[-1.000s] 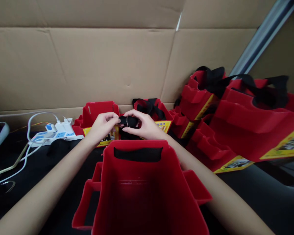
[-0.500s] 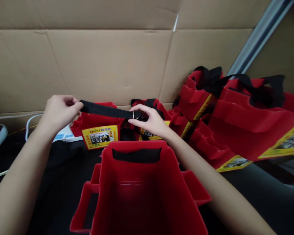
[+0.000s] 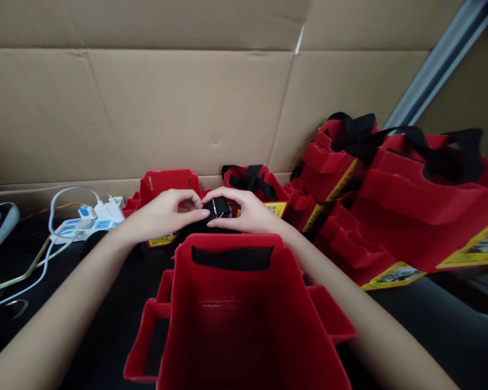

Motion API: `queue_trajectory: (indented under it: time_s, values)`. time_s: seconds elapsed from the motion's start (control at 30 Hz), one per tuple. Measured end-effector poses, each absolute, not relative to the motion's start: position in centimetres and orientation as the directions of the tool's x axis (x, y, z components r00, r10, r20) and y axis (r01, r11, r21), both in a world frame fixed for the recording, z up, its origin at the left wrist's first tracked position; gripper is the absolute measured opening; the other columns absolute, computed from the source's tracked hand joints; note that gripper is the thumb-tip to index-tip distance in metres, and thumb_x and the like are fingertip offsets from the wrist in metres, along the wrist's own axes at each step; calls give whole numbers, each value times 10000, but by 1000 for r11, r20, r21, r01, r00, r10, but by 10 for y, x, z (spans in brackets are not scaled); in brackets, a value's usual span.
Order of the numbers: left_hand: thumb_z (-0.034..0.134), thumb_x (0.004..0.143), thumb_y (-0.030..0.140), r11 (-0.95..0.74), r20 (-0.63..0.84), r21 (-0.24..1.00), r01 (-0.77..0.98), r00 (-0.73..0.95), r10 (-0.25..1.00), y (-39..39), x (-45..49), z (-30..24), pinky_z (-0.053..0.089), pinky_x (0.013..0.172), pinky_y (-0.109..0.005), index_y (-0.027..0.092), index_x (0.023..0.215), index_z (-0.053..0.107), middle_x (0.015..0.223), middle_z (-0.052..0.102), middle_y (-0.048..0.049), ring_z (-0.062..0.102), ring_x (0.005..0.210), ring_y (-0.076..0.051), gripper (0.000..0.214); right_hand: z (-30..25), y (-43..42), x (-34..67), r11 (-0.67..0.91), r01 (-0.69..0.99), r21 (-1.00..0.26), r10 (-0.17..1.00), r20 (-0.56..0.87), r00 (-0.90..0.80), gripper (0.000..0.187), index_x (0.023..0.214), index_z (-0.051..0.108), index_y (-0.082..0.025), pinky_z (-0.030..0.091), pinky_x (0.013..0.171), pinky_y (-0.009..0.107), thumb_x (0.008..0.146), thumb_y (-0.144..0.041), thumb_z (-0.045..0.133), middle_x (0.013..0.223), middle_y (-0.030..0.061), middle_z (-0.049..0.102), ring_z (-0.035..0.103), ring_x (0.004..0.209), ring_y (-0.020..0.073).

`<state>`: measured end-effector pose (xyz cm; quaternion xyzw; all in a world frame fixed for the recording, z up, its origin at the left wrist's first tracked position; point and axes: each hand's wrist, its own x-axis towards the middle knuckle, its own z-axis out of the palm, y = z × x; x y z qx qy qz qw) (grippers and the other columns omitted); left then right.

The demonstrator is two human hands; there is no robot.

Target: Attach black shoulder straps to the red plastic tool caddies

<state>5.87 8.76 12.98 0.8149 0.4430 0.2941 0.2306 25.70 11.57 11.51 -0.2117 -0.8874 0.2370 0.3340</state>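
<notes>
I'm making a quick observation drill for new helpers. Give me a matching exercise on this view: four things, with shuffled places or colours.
Things:
1. Black strap with metal ring
2. Power strip
3. Cardboard
4. Nearest red bin

Places or colours:
A. Brown, across the back
B. Bottom centre
C. Between left hand and right hand
D. White and blue, far left

Pairs: 1-C, 2-D, 3-A, 4-B
</notes>
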Motion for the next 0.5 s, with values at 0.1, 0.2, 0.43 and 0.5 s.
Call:
queue_trajectory:
  time_s: [0.1,0.2,0.43,0.5]
  values:
    - [574,764,410,-473,253,755,454,464,849,94,61,122,423,635,-228,175,711,563,722,581,9,546,692,-128,241,115,117,258,796,208,-568,530,490,-692,300,1011,559,-185,453,750,295,741,-270,658,947,25,593,549,844,156]
    - [604,744,376,-461,260,803,376,476,840,98,53,123,435,699,-220,173,669,563,793,611,-1,565,755,-132,220,116,118,260,815,180,-551,508,527,-682,270,965,557,-185,452,758,300,738,-286,662,936,25,589,548,845,156]
    - [610,733,352,-450,140,758,472,556,819,102,27,137,427,659,-209,180,667,634,819,662,-24,585,729,-138,186,121,115,264,847,139,-514,453,559,-694,182,926,593,-176,417,885,320,749,-197,632,973,24,610,563,946,161]
    - [605,746,352,-457,123,740,494,568,814,101,25,138,420,642,-199,185,689,637,774,653,-12,579,709,-130,180,122,114,265,837,120,-534,451,547,-705,183,929,596,-175,416,892,321,749,-188,626,975,25,609,565,953,161]
